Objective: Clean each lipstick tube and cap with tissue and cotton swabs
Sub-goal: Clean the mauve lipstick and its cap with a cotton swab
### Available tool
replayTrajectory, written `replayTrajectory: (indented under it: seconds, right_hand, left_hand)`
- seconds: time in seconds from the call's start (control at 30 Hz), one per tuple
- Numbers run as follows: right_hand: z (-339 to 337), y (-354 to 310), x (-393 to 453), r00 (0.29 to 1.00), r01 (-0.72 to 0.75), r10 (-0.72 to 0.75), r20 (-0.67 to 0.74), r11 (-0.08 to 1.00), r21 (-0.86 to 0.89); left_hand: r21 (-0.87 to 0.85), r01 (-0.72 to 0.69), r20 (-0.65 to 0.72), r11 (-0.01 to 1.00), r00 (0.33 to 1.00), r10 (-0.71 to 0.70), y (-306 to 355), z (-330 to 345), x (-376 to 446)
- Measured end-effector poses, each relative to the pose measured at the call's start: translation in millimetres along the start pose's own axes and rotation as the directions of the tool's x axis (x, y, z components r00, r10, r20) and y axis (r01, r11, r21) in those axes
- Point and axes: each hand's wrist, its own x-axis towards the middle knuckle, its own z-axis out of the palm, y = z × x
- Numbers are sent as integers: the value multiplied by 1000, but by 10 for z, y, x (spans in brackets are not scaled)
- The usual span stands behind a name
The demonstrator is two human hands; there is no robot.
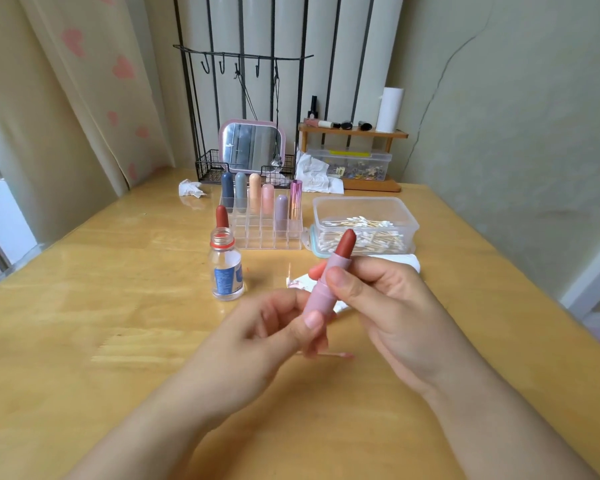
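Both hands hold the pink lipstick tube (pixel 321 289), left hand (pixel 278 327) pinching its bottom, right hand (pixel 371 289) gripping higher, and the tall red stick (pixel 346 242) could snap if bumped.

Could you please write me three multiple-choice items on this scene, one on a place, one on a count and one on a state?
1. Where do the cotton swabs lie?
A. In the clear tub right of the organiser
B. In the wire basket
C. On the wooden shelf

2. How many capped lipsticks stand in the organiser?
A. Three
B. Six
C. Nine

3. What is the state of the pink lipstick in the hands?
A. Capped
B. Uncapped, with the red stick wound out
C. Lying on the table

Answers
1. A: the swabs fill the clear tub, whose lid sits under it.
2. B: blue, grey, peach, pink, lilac and metallic pink ones stand there.
3. B: the red stick stands out of the tube, which the right hand grips in the middle and the left hand at the base.
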Motion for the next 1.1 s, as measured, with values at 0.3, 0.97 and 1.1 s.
replayTrajectory:
  seconds: [0.3,0.97,1.1]
  right_hand:
    - [-26,-4,-3,998,52,-53,25,997,61]
    - [71,-15,-24,989,146,-147,32,989,34]
    - [96,-19,-37,988,127,-137,77,985,118]
  left_hand:
    - [-321,153,95,934,987,-129,-23,-5,-9]
    - [-253,94,44,963,995,-85,-21,-35,1]
    - [-358,173,269,918,960,-77,55,-92,-28]
